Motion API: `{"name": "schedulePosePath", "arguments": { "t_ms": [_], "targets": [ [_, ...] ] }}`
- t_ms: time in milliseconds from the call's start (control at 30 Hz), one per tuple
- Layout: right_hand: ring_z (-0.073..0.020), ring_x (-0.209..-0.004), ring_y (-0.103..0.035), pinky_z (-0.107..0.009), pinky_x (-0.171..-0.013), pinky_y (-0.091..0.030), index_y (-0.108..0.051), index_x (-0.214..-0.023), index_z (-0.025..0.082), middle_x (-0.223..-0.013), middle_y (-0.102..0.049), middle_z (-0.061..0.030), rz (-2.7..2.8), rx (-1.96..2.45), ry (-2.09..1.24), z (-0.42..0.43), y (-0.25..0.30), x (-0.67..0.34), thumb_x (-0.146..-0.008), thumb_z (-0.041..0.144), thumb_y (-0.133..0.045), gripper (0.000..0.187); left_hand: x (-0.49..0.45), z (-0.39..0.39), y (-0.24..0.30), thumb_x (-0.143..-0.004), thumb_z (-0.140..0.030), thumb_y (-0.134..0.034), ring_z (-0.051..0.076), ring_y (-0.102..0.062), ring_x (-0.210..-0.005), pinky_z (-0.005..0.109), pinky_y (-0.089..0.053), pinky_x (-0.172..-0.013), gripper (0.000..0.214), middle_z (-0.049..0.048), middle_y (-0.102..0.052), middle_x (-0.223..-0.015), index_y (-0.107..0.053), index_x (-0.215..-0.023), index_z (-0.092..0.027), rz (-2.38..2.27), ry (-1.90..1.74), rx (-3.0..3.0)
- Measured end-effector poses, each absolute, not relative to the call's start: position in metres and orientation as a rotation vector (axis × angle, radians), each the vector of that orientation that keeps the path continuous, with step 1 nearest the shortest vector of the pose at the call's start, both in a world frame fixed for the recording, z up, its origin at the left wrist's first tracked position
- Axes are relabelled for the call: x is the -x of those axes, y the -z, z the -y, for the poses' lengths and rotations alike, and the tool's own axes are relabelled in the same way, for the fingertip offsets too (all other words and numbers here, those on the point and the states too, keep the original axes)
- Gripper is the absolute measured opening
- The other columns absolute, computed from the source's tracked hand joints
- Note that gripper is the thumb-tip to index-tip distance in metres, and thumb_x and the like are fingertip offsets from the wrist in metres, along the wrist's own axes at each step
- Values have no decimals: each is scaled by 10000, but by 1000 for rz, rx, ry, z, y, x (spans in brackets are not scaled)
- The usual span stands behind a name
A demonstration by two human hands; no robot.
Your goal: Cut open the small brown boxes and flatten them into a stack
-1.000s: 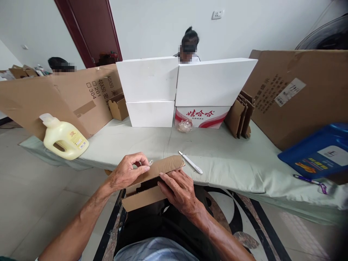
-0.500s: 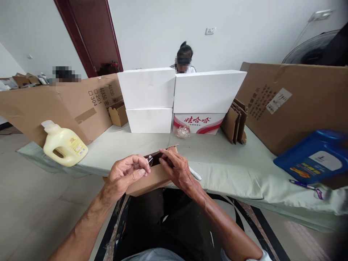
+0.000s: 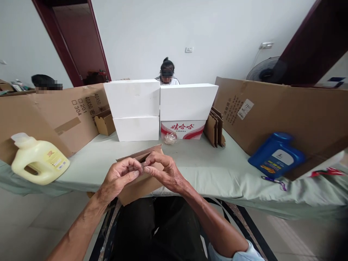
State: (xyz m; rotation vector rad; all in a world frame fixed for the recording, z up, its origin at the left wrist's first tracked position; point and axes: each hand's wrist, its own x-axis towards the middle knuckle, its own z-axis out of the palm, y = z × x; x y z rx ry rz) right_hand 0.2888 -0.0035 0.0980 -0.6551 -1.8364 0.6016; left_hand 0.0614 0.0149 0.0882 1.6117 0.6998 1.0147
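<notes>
A small brown cardboard box (image 3: 137, 186) leans against the table's near edge in front of me, its flap up. My left hand (image 3: 119, 178) is in front of the box with fingers pinched together at the flap. My right hand (image 3: 164, 172) meets it from the right, fingertips pinched against the left fingertips. Something small and clear seems held between them, but I cannot make it out.
The table (image 3: 206, 170) has a pale green cover. A cream jug (image 3: 38, 161) lies at the left, a blue jug (image 3: 276, 156) at the right. White boxes (image 3: 160, 105), flat cardboard pieces (image 3: 216, 127) and large cardboard sheets (image 3: 285, 116) stand behind. A person (image 3: 166, 74) sits beyond them.
The box has been lifted from my lap and tipped up against the table edge. Both hands moved to its top flap and came together. My view rose and shifted right.
</notes>
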Motion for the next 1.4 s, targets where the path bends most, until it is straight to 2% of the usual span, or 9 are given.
{"name": "schedulePosePath", "arguments": {
  "t_ms": [133, 300, 400, 500, 733, 867, 967, 1233, 1400],
  "targets": [
    [-157, -798, -605, -311, -792, -529, -664, -837, 210, -839, -665, -12, 1730, 690, -647, 4, -96, -288, -1075, 523, -663, 394, -64, -14, -87, -934, -459, -823, 184, -699, -919, 290, -589, -856, 278, 65, -765, -962, -797, -1024, -197, -727, -1008, -1579],
    [-151, -773, -574, -309, -767, -502, -649, -809, 212, -809, -639, -5, 1662, 718, -462, -9, -100, -309, -1071, 437, -667, 346, -66, -9, -88, -925, -489, -821, 271, -779, -1063, 395, -656, -918, 524, 136, -807, -1214, -742, -1355, -202, -815, -1058, -1510],
    [-154, -741, -527, -301, -713, -465, -652, -809, 212, -778, -603, -5, 1489, 889, -344, -41, -95, -344, -1018, 478, -688, 341, -60, -5, -90, -997, -430, -721, 253, -777, -979, 377, -644, -830, 311, 108, -809, -1195, -789, -1220, -223, -971, -1211, -1824],
    [-144, -671, -460, -283, -634, -403, -648, -803, 208, -708, -549, 10, 1319, 1125, -428, -88, -81, -381, -920, 559, -703, 373, -48, -4, -86, -1000, -281, -684, 262, -738, -1003, 425, -602, -924, 149, 75, -800, -1134, -802, -1087, -250, -1082, -1418, -2325],
    [-125, -614, -471, -266, -588, -377, -560, -656, 198, -610, -488, 42, 1211, 1478, -504, -184, -29, -421, -916, 519, -696, 434, -19, -14, -55, -987, -263, -696, 356, -677, -1200, 532, -512, -1096, 320, 107, -716, -1307, -718, -1305, -290, -1299, -1453, -2633],
    [-165, -786, -669, -294, -714, -571, -708, -952, 136, -891, -695, -1, 1198, 1700, -511, -211, -1, -432, -1033, 468, -725, 343, -8, -10, -38, -998, -361, -705, 313, -697, -1147, 432, -578, -986, 445, 79, -711, -1299, -639, -1435, -313, -1340, -1415, -2436],
    [-230, -1010, -735, -388, -866, -647, -720, -1224, 147, -1196, -733, -54, 1195, 1869, -512, -223, 14, -439, -1052, 446, -732, 345, -1, -6, -32, -1019, -391, -666, 276, -726, -1084, 372, -607, -889, 350, 47, -747, -1225, -672, -1362, -326, -1330, -1310, -2349],
    [-252, -1085, -685, -358, -930, -523, -725, -1085, 170, -1136, -757, -101, 1136, 2146, -398, -235, 37, -438, -972, 305, -728, 176, 4, -7, -36, -946, -269, -714, 320, -733, -1143, 435, -640, -919, 173, 69, -781, -1258, -756, -1110, -303, -1108, -1242, -2366],
    [-276, -1108, -659, -345, -942, -463, -664, -1225, 171, -1181, -750, -149, 1108, 2180, -349, -230, 41, -436, -927, 243, -677, 307, 1, -5, -41, -962, -303, -709, 335, -713, -1207, 450, -619, -958, 117, 87, -756, -1343, -775, -1056, -287, -1127, -1223, -2213]
  ]
}}
